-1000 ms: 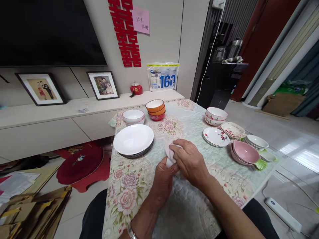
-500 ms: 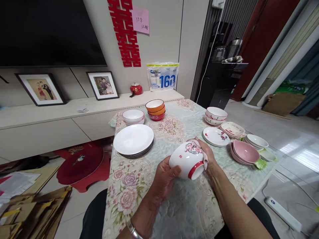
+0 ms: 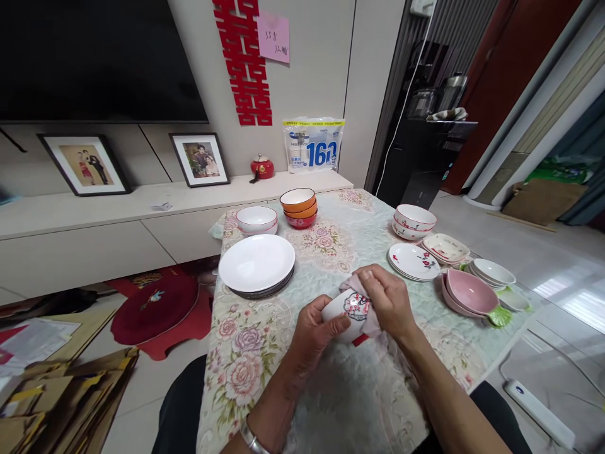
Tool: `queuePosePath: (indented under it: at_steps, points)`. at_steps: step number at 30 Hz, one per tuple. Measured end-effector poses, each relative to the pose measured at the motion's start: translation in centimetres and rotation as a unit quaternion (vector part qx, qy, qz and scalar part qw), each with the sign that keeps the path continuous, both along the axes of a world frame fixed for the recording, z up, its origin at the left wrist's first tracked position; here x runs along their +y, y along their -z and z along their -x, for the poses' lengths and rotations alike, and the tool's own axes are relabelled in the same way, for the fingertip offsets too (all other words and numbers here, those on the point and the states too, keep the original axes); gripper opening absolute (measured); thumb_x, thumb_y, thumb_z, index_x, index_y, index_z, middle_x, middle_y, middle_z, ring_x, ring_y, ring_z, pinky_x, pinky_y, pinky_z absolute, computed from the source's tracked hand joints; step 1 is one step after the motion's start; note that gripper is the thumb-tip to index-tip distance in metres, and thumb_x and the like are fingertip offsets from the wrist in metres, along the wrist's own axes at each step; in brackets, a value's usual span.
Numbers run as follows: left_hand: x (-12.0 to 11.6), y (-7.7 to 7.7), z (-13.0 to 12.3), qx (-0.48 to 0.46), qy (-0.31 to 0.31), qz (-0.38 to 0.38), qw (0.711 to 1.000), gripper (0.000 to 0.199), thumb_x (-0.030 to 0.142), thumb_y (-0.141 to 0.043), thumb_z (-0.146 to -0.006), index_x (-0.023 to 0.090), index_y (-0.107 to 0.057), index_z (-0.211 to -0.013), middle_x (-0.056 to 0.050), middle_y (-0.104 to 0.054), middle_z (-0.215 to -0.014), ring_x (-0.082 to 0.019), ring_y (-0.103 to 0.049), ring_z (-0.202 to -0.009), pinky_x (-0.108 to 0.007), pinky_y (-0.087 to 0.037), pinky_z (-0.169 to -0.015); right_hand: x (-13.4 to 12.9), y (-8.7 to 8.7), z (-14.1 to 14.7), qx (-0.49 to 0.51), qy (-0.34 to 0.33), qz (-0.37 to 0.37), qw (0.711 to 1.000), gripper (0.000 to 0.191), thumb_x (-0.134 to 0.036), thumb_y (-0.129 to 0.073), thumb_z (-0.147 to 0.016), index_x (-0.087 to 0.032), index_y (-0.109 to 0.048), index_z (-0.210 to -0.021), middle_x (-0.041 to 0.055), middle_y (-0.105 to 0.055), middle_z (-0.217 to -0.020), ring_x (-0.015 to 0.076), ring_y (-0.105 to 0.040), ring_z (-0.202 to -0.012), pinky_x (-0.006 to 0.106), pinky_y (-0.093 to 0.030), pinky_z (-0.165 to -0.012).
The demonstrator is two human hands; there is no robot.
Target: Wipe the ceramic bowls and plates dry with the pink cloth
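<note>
A white bowl (image 3: 341,309) with a red foot and a red-and-black blossom print is held tilted on its side above the table. My left hand (image 3: 319,325) grips it from the left, thumb across the outer wall. Wrapped over the bowl's right side is a pale pink cloth (image 3: 371,320). My right hand (image 3: 387,298) is closed on that cloth and presses it against the bowl near the rim. The bowl's inside faces away and cannot be seen.
White plates (image 3: 258,261) are stacked at left, near white bowls (image 3: 256,219) and orange bowls (image 3: 299,200). At right stand blossom-print plates (image 3: 413,261), red-rimmed bowls (image 3: 414,221), cream square dishes (image 3: 445,248), small white bowls (image 3: 494,271) and pink leaf-shaped bowls (image 3: 472,292). A flowered tablecloth (image 3: 246,378) covers the table.
My right hand has moved with the cloth from the bowl's far right edge over onto its outer wall, covering part of the print and foot. The bowl has turned slightly. My left hand keeps its grip.
</note>
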State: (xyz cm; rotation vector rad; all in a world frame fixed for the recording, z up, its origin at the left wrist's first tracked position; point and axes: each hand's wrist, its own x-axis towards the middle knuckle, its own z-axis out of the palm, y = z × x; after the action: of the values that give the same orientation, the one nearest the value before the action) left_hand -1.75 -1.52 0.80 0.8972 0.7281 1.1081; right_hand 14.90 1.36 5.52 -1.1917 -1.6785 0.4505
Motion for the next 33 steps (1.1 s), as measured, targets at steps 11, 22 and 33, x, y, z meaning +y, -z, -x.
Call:
queuePosePath:
  at_steps: [11, 22, 33]
  points:
    - [-0.4, -0.1, -0.8, -0.024, -0.012, 0.001, 1.000, 0.031, 0.031, -0.084, -0.066, 0.014, -0.063, -0.081, 0.000, -0.064, -0.069, -0.011, -0.051, -0.062, -0.024, -0.039, -0.060, -0.6, -0.6, 1.2, -0.064, -0.068, -0.075, 0.993, 0.025, -0.028, -0.044, -0.096, -0.020, -0.068, -0.096, 0.0061, -0.070, -0.094, 0.0214, -0.062, -0.091, 0.035, -0.044, -0.083]
    - [-0.2, -0.4, -1.1, -0.086, -0.053, 0.040, 0.994, 0.034, 0.031, -0.084, -0.064, 0.013, -0.065, -0.085, -0.001, -0.066, -0.070, -0.011, -0.054, -0.058, -0.024, -0.042, -0.060, 0.7, 1.3, 1.0, 0.036, 0.080, -0.031, 0.996, 0.031, -0.036, -0.041, -0.097, -0.019, -0.066, -0.100, 0.0084, -0.069, -0.098, 0.0228, -0.062, -0.095, 0.035, -0.047, -0.085]
    - [-0.5, -0.3, -1.1, -0.082, -0.030, 0.032, 0.996, 0.034, 0.031, -0.083, -0.067, 0.013, -0.068, -0.092, -0.002, -0.068, -0.074, -0.014, -0.058, -0.066, -0.026, -0.044, -0.065, 0.1, 0.4, 1.2, -0.036, -0.032, -0.086, 0.995, 0.028, -0.029, -0.041, -0.097, -0.021, -0.066, -0.108, 0.0082, -0.068, -0.108, 0.0220, -0.061, -0.104, 0.038, -0.046, -0.093]
